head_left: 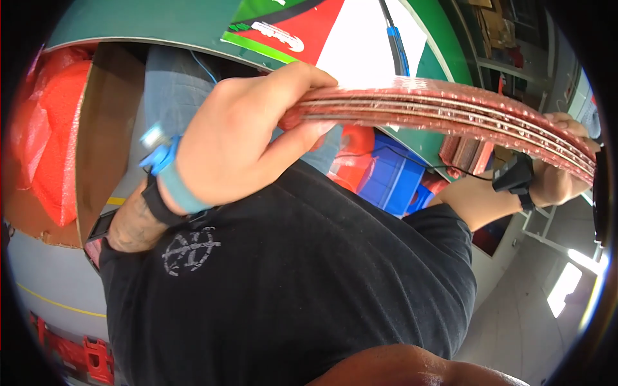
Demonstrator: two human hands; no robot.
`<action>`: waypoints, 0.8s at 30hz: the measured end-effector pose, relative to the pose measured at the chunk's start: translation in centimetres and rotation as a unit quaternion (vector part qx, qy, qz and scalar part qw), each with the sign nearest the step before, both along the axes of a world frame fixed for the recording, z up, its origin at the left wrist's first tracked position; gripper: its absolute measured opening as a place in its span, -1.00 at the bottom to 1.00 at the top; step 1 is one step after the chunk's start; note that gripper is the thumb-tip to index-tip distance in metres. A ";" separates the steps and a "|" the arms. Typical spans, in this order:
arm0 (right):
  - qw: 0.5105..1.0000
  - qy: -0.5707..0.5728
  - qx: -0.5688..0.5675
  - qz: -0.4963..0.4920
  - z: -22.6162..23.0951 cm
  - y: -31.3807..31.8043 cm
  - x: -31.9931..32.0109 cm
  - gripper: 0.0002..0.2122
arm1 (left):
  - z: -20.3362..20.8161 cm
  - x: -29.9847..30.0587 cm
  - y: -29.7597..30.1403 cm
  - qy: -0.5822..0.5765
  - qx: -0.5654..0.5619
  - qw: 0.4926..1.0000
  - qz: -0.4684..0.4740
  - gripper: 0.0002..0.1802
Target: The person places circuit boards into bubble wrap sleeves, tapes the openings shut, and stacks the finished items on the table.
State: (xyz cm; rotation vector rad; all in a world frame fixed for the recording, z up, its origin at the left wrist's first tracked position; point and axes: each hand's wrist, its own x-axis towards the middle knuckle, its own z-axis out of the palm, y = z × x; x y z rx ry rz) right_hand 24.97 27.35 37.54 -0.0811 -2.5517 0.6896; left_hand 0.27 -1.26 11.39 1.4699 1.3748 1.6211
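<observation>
Green tabletop [148, 22]; our left hand [235, 138] pinches a red-wrapped stack [450, 104]; our right hand [555, 183] — partly hidden — clasps its end.

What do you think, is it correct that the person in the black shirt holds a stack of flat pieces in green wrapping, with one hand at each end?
Not quite: the wrapping is red, not green, as the head view shows. The person in the black shirt does hold the stack, with the left hand and right hand at its ends.
</observation>
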 end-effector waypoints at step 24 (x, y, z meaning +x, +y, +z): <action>0.906 -0.063 0.274 -0.315 0.4 -10.5 -14.1 -0.68 | -0.5 -2.6 16.2 -0.554 -0.129 0.822 -0.041 -0.90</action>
